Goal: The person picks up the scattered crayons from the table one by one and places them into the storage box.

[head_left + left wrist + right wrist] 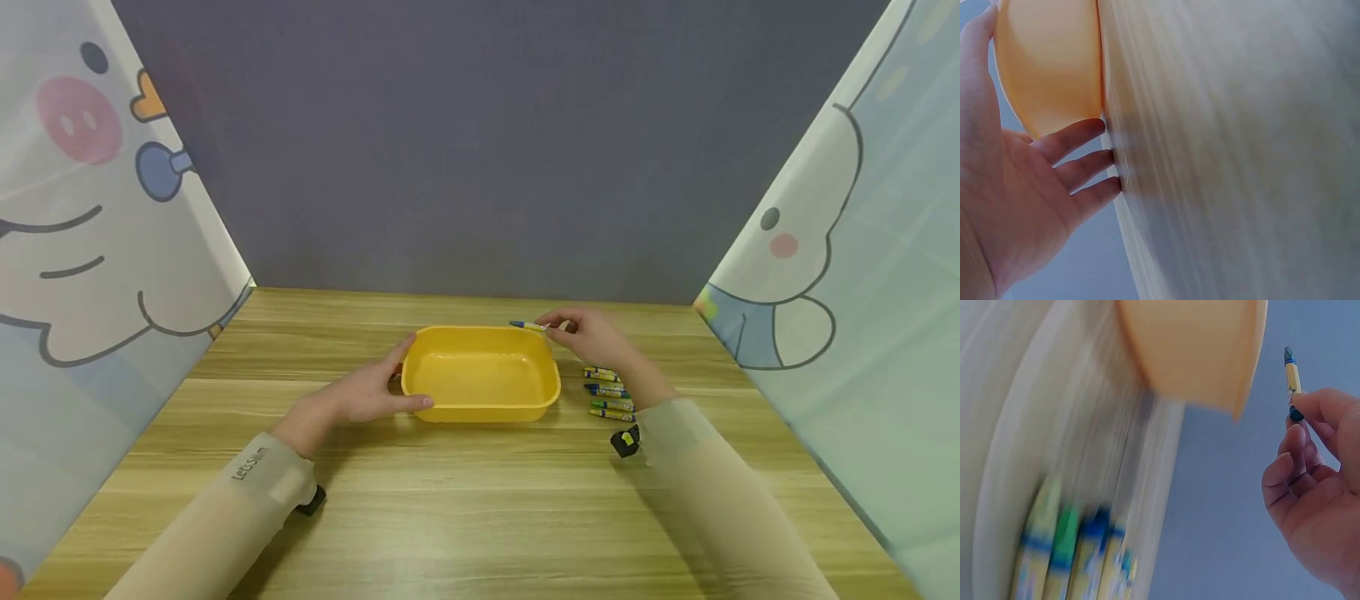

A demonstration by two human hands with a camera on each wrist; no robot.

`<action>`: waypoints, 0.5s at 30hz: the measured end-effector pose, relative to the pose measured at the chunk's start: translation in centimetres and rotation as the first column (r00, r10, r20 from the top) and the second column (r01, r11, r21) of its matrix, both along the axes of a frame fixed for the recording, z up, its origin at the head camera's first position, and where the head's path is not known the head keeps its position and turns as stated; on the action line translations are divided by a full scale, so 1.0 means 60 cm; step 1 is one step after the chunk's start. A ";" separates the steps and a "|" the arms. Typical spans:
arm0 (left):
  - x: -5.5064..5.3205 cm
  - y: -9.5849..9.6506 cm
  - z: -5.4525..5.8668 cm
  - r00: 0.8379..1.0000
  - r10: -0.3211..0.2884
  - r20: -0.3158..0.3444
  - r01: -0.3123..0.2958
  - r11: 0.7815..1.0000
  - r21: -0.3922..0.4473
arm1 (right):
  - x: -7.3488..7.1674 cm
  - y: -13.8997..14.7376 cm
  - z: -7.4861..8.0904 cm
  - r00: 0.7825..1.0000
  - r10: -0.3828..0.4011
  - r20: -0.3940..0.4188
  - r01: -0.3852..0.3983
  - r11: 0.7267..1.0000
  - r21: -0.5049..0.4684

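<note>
A yellow plastic basin [480, 414] sits on the wooden table. My left hand [369, 392] holds its left end, thumb over the near rim and index finger at the far left corner; in the left wrist view other fingertips [1094, 128] reach down to the tabletop beside it. Above the basin's far right corner, my right hand [588, 335] pinches a crayon [1293, 378] with a yellow wrapper and dark blue-green tip between thumb and fingers. Several more crayons [612, 405] lie in a row right of the basin, partly hidden by the right forearm.
The wooden table [465, 517] ends at a dark grey upright panel [480, 150] behind the basin. Cartoon-printed curtains [112, 250] hang on both sides. Black wrist cameras [626, 441] are strapped under the sleeves.
</note>
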State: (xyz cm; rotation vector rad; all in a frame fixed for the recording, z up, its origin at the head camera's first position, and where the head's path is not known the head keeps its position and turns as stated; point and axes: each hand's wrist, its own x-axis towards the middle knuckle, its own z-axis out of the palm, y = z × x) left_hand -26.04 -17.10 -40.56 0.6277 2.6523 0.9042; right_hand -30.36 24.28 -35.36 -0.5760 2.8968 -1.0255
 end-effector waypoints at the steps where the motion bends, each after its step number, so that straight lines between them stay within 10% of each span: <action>1: -0.001 -0.001 -0.001 1.000 0.000 0.001 0.000 1.000 0.005 | 0.001 -0.014 0.003 1.000 0.009 0.004 -0.009 1.000 -0.009; 15: -0.002 -0.001 -0.007 1.000 -0.006 -0.011 0.006 0.999 0.033 | -0.020 -0.162 -0.017 0.987 0.157 0.035 -0.153 0.983 -0.105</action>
